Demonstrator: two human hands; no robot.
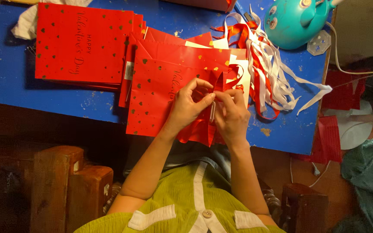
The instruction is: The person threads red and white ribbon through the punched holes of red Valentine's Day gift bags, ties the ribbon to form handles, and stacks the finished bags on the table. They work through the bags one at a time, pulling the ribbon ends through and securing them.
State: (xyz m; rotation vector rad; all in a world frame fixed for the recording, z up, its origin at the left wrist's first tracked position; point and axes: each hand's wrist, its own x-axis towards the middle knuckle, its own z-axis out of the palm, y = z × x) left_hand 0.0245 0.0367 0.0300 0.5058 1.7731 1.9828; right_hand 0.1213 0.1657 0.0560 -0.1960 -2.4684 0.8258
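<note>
A flat red paper gift bag [154, 97] with small gold hearts lies at the near edge of the blue table [5, 73]. My left hand [188, 105] and my right hand [232, 114] meet over its right end. Both pinch a red ribbon [221, 82] at the bag's top edge, fingertips touching. A thin pale tool or strip [213, 111] hangs between the two hands; what it is I cannot tell.
A stack of the same red bags [80, 43] lies at the left. Loose red and white ribbons [266, 69] pile at the right, beside a teal round toy-like object [296, 21]. Wooden stools [67, 185] stand below the table's edge.
</note>
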